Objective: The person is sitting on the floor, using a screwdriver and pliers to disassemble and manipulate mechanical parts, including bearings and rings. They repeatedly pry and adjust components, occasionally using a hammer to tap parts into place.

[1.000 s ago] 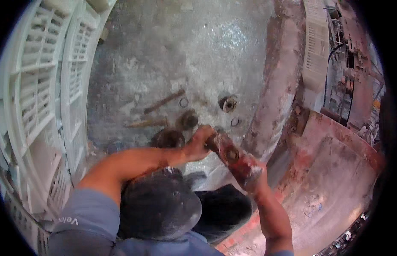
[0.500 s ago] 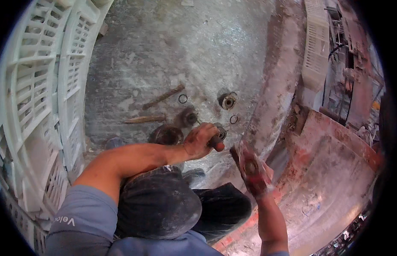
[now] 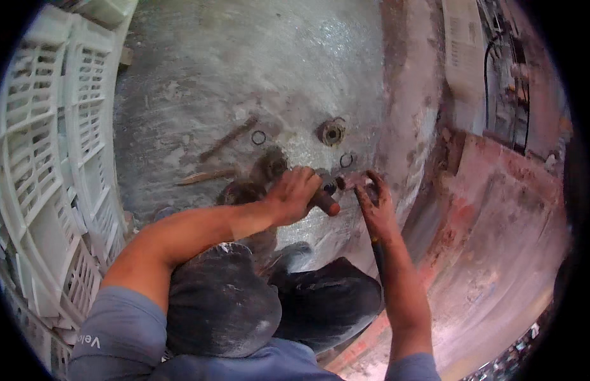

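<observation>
Left hand: fingers clenched around a short brown rod.
Right hand: fingers spread loose, touching the rod's tip.
Ring: just beyond the fingertips.

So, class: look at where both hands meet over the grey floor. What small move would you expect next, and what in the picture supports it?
Probably the right hand steadies the small part at its fingertips against the tip of the brown rod-like piece that the left hand grips. The two hands nearly touch there, and the piece's end points straight at the right fingers. What the small part is cannot be told.
</observation>
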The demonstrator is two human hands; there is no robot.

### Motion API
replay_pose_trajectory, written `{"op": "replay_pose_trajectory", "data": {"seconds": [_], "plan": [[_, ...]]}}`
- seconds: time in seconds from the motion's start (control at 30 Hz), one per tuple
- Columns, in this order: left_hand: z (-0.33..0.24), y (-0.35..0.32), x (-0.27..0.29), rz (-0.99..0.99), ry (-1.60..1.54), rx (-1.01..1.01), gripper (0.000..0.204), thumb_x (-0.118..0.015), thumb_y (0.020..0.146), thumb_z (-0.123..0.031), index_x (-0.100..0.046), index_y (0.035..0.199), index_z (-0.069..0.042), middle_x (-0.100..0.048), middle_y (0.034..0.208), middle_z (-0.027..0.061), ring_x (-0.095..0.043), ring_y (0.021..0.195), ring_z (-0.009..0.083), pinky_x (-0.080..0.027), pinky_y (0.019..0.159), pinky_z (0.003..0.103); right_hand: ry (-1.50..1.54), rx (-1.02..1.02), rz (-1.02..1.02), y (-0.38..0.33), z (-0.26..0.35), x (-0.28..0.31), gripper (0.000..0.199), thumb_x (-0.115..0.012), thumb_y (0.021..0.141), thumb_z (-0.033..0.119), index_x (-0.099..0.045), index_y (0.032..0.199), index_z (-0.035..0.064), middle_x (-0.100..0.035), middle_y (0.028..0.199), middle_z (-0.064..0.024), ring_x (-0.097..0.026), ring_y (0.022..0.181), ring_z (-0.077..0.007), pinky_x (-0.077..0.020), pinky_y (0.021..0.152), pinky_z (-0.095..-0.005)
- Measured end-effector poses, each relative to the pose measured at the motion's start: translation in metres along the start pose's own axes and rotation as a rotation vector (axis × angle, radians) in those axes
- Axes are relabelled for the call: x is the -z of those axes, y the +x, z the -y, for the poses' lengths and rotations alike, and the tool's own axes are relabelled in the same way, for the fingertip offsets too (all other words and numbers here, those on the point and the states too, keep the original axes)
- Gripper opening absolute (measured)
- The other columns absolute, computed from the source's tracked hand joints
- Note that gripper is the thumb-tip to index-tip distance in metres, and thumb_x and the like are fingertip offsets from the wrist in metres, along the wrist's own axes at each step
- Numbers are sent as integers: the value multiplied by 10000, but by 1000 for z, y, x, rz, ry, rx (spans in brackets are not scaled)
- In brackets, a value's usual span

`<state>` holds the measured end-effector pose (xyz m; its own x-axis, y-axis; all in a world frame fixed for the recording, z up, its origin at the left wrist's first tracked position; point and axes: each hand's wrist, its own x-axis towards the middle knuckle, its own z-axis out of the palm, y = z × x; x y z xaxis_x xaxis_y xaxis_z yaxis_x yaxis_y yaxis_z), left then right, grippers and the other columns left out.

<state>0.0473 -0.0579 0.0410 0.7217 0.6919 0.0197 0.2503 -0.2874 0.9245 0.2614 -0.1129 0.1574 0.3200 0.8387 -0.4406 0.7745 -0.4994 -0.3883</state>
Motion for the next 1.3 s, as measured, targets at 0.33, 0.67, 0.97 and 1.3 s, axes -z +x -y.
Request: {"op": "replay_pose_trajectory", "data": {"seconds": [0.33, 0.67, 0.97, 1.3], "plan": [[50, 17, 17, 130, 540, -34, 613, -777, 725, -274, -514, 1241, -75, -507, 1217, 180, -484, 1174, 380, -413, 951, 479, -337, -74, 433, -3, 62, -27, 332, -560, 898, 252, -593, 1077, -25, -669, 965, -262, -649, 892, -430, -516, 800, -496], [60, 31, 33, 446, 567, 138, 682, -816, 679, -382, -554, 1275, -179, -469, 1319, 163, -435, 1236, 366, -329, 1015, 509, -336, -8, 433, 9, 53, -38, 297, -533, 919, 311, -648, 1023, 58, -702, 859, -171, -683, 819, -365, -536, 730, -481], [91, 17, 31, 369, 624, 99, 743, -832, 605, -431, -560, 1252, -186, -428, 1359, 173, -384, 1278, 363, -277, 1034, 524, -224, 93, 424, 12, 37, -48, 274, -592, 899, 329, -657, 978, 75, -678, 779, -188, -658, 728, -405, -521, 664, -513], [83, 24, 39, 385, 575, 77, 731, -792, 647, -400, -516, 1271, -138, -437, 1271, 151, -361, 1276, 332, -266, 1047, 477, -285, 106, 338, 18, 39, -43, 278, -549, 908, 283, -651, 992, 39, -681, 869, -196, -674, 785, -379, -532, 688, -494]]}}
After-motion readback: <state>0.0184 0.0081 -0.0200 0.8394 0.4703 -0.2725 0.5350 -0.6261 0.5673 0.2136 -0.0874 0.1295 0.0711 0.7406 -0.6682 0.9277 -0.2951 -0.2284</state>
